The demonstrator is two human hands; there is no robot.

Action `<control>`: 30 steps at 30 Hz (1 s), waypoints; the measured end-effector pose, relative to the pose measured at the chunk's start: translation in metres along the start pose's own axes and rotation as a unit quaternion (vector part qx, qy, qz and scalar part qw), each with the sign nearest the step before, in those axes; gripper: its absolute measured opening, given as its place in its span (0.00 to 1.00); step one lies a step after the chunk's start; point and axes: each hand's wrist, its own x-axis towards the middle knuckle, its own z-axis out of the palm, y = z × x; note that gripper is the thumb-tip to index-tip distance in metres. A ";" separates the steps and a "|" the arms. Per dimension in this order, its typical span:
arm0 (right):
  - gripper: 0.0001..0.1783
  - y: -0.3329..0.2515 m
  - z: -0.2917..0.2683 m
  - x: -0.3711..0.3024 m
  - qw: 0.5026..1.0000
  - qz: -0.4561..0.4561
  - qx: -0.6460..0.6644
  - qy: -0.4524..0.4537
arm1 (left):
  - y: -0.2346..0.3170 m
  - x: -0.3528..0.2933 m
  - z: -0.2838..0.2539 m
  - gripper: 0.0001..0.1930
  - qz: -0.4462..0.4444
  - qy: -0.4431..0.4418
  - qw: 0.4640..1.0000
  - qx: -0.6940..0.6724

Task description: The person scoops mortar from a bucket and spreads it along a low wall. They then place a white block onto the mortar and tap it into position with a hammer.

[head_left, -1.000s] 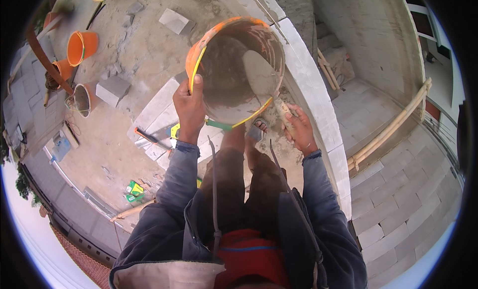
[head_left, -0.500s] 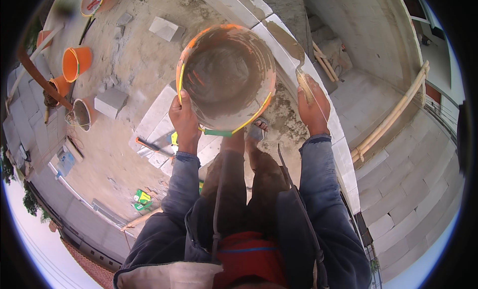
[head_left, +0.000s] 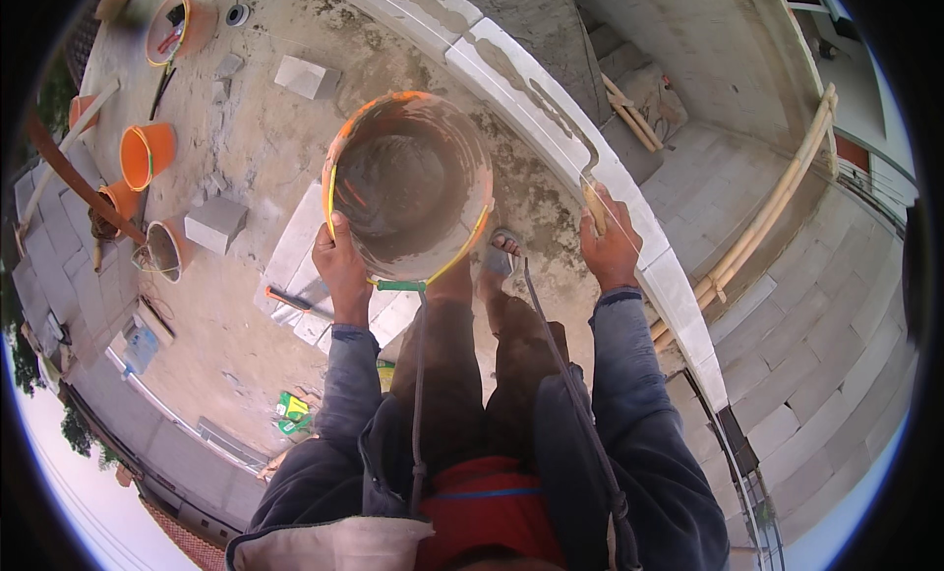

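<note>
My left hand [head_left: 341, 274] grips the near left rim of an orange bucket [head_left: 472, 182], which is tilted so its inside shows. Wet grey mortar [head_left: 405, 182] coats its walls and bottom. The bucket's yellow handle with a green grip hangs along the near rim. My right hand [head_left: 612, 244] is closed around the wooden handle of a trowel [head_left: 596, 205]. The trowel's blade is over the top of a low white block wall [head_left: 629, 173], hard to tell from the grey mortar smeared there. A thin string runs along the wall, passing over my right hand.
White blocks [head_left: 285, 251] lie left of my legs, with an orange-handled tool [head_left: 291, 302] on them. Several orange buckets [head_left: 147, 156] and loose grey blocks [head_left: 216, 224] stand further left. Beyond the wall are bamboo poles [head_left: 777, 212] and a lower level with block walls.
The bucket now appears lower, slightly left and smaller in view. My right hand and trowel have come a little nearer along the wall. More mortar shows on the wall top.
</note>
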 end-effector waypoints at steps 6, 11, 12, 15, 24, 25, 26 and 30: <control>0.28 -0.013 0.003 0.011 0.998 -0.011 0.060 0.011 | -0.001 -0.026 0.006 0.23 -0.004 0.001 1.000 -0.003; 0.28 -0.061 0.000 0.061 0.999 -0.034 0.041 -0.008 | -0.016 -0.046 0.012 0.23 -0.005 -0.006 1.000 0.004; 0.29 -0.068 0.001 0.071 0.999 -0.030 0.009 -0.023 | -0.016 -0.051 0.016 0.24 -0.004 -0.007 1.000 0.004; 0.29 -0.069 -0.003 0.068 0.998 -0.036 -0.036 -0.034 | -0.032 -0.057 0.010 0.25 0.009 0.000 1.000 0.019; 0.29 0.013 -0.021 -0.012 1.000 -0.016 -0.017 -0.020 | -0.046 -0.087 0.005 0.25 -0.003 0.007 1.000 0.025; 0.30 0.022 -0.011 -0.016 1.000 -0.020 -0.019 -0.011 | -0.049 -0.089 0.006 0.25 -0.009 0.009 1.000 0.016; 0.30 0.026 -0.006 -0.018 1.000 -0.021 -0.020 -0.001 | -0.049 -0.090 0.009 0.25 -0.008 0.007 1.000 0.023; 0.28 0.039 0.005 -0.026 0.998 -0.041 0.041 0.033 | -0.043 -0.095 0.020 0.24 -0.012 -0.001 0.999 0.037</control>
